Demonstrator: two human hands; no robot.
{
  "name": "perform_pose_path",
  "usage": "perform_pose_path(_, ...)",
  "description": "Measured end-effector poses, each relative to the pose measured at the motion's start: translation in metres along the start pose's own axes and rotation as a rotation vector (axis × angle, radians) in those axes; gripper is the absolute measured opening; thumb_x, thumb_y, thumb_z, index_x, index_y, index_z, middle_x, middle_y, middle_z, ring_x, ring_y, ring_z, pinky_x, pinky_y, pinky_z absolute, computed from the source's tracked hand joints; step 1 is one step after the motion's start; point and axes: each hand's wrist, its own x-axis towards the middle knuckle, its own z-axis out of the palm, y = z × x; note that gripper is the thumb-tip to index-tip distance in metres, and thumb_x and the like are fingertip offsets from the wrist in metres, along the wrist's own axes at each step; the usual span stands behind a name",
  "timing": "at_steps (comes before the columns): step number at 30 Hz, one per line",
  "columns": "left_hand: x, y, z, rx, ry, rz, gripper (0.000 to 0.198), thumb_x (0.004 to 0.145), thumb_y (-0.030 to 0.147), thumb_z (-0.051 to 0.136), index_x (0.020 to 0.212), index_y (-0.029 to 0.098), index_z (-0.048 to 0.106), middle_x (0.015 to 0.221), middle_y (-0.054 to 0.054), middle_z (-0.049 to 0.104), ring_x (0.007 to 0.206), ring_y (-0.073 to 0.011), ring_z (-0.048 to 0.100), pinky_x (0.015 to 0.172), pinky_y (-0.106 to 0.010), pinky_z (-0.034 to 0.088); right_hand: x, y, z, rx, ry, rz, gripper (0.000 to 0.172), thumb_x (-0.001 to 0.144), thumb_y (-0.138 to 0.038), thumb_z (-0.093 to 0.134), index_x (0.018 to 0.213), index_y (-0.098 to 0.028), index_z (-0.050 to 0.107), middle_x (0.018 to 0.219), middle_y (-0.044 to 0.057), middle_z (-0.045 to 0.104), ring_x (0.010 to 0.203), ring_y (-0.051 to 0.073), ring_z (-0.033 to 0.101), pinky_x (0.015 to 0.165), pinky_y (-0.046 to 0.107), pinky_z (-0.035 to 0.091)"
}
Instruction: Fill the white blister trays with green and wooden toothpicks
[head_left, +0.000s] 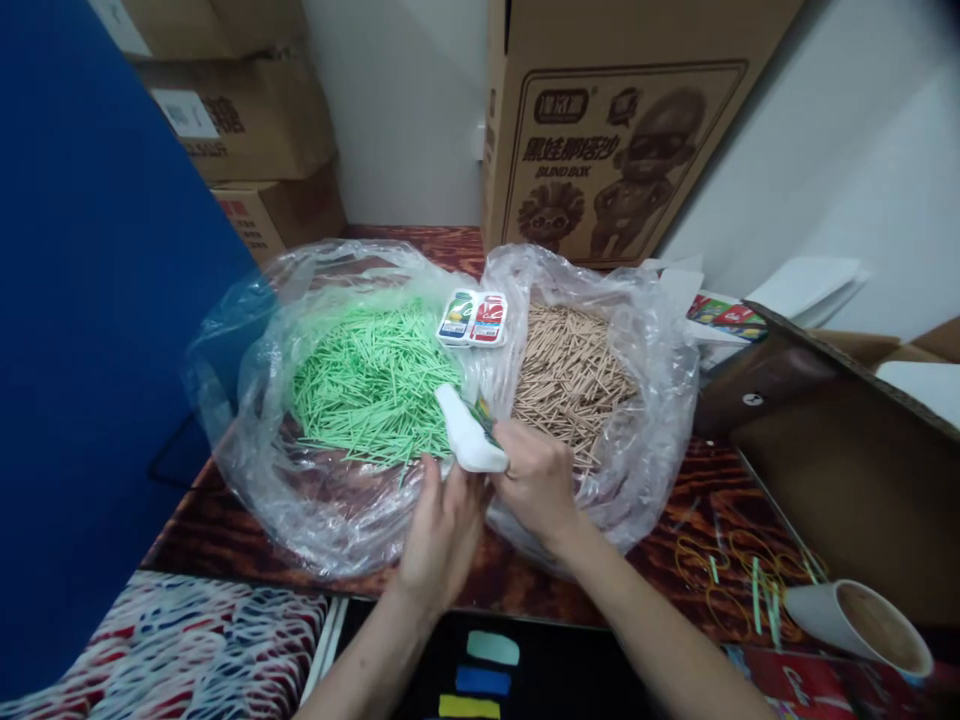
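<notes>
My right hand (536, 480) grips a small white plastic pack (469, 435) with a printed label, tipped so that its white side faces me. Close below it is my left hand (446, 525), thumb raised, at the near edge of the green sticks; its other fingers are partly hidden, and I cannot tell whether they hold anything. The short green sticks (375, 385) lie heaped in a clear plastic bag (259, 500) on the left. Brown sticks (566, 370) fill a second clear bag (667, 400) on the right. A two-part pack with green and red labels (472, 319) rests between the heaps.
A large cardboard box (585, 130) stands behind the bags, with stacked cartons (255, 120) at back left. An open carton (840, 440) is on the right. Nearby are a paper cup (855, 625), rubber bands (720, 590) and loose green sticks. A blue panel (97, 300) borders the left.
</notes>
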Motion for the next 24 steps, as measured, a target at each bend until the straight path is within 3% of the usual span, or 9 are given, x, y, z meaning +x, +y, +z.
perform_pose_path(2, 0.003, 0.007, -0.006, 0.019, 0.126, 0.087, 0.058, 0.088, 0.061, 0.038, 0.121, 0.019, 0.061, 0.122, -0.010, 0.064, 0.125, -0.0260, 0.049, 0.100, -0.036, 0.044, 0.000, 0.011, 0.002, 0.042, -0.097, -0.078, 0.031, 0.092, -0.024, 0.041, 0.062, -0.019, 0.048, 0.059, 0.000, 0.048, 0.054, 0.013, 0.041, 0.054, 0.029, 0.022)
perform_pose_path(4, 0.006, 0.018, -0.015, 0.067, 0.282, 0.257, 0.056, 0.090, 0.060, 0.033, 0.123, 0.024, 0.059, 0.135, -0.007, 0.056, 0.133, -0.0199, 0.041, 0.103, -0.030, 0.040, -0.006, 0.016, 0.001, 0.138, -0.151, -0.040, 0.033, 0.093, -0.028, 0.042, 0.062, -0.019, 0.047, 0.059, 0.000, 0.048, 0.054, 0.012, 0.042, 0.054, 0.029, 0.023)
perform_pose_path(6, 0.006, 0.025, -0.020, 0.139, 0.291, 0.373, 0.058, 0.090, 0.063, 0.030, 0.128, 0.026, 0.054, 0.146, -0.005, 0.044, 0.139, -0.0165, 0.032, 0.108, -0.028, 0.033, -0.013, 0.014, -0.001, 0.170, -0.089, 0.049, 0.035, 0.093, -0.030, 0.044, 0.060, -0.019, 0.045, 0.057, -0.001, 0.045, 0.052, 0.012, 0.040, 0.053, 0.028, 0.023)
perform_pose_path(8, 0.004, 0.026, -0.021, 0.175, 0.242, 0.392, 0.060, 0.089, 0.064, 0.030, 0.132, 0.028, 0.051, 0.150, -0.004, 0.038, 0.140, -0.0169, 0.028, 0.110, -0.030, 0.030, -0.018, 0.008, -0.004, 0.159, -0.011, 0.097, 0.035, 0.093, -0.030, 0.045, 0.059, -0.020, 0.044, 0.057, -0.001, 0.044, 0.052, 0.012, 0.039, 0.053, 0.028, 0.023)
perform_pose_path(10, 0.002, 0.024, -0.019, 0.151, 0.192, 0.333, 0.058, 0.089, 0.063, 0.033, 0.132, 0.028, 0.052, 0.149, -0.005, 0.040, 0.140, -0.0194, 0.030, 0.110, -0.033, 0.031, -0.021, -0.003, -0.007, 0.181, -0.008, 0.026, 0.034, 0.092, -0.027, 0.044, 0.059, -0.020, 0.044, 0.057, 0.000, 0.046, 0.053, 0.014, 0.040, 0.053, 0.029, 0.022)
perform_pose_path(14, -0.001, 0.023, -0.021, 0.101, -0.007, 0.157, 0.058, 0.088, 0.059, 0.039, 0.122, 0.018, 0.062, 0.139, -0.012, 0.052, 0.133, -0.0269, 0.041, 0.108, -0.038, 0.033, -0.021, -0.015, -0.014, 0.400, -0.246, -0.119, 0.030, 0.089, -0.024, 0.045, 0.059, -0.019, 0.048, 0.057, 0.000, 0.049, 0.052, 0.013, 0.042, 0.051, 0.029, 0.024)
perform_pose_path(17, -0.009, 0.018, -0.022, 0.118, -0.095, 0.053, 0.057, 0.086, 0.055, 0.047, 0.108, 0.007, 0.069, 0.117, -0.018, 0.067, 0.116, -0.0329, 0.056, 0.100, -0.042, 0.040, -0.015, 0.002, -0.014, 0.589, -0.406, 0.112, 0.027, 0.089, -0.032, 0.052, 0.068, -0.018, 0.059, 0.062, 0.000, 0.057, 0.053, 0.013, 0.048, 0.051, 0.026, 0.031)
perform_pose_path(20, -0.015, 0.009, -0.020, 0.135, 0.061, 0.132, 0.048, 0.085, 0.053, 0.051, 0.102, 0.011, 0.069, 0.092, -0.011, 0.073, 0.092, -0.0281, 0.066, 0.087, -0.040, 0.048, -0.010, 0.022, -0.006, 0.535, -0.285, 0.375, 0.026, 0.087, -0.038, 0.056, 0.075, -0.017, 0.066, 0.062, 0.000, 0.060, 0.054, 0.015, 0.051, 0.051, 0.026, 0.037)
perform_pose_path(24, -0.011, 0.010, -0.030, 0.307, 0.376, 0.516, 0.033, 0.084, 0.048, 0.057, 0.088, 0.017, 0.068, 0.082, -0.003, 0.071, 0.076, -0.0181, 0.064, 0.078, -0.030, 0.049, -0.021, 0.016, 0.006, 0.536, -0.198, 0.240, 0.018, 0.088, -0.027, 0.056, 0.100, -0.021, 0.069, 0.086, 0.006, 0.067, 0.080, 0.021, 0.060, 0.068, 0.032, 0.045)
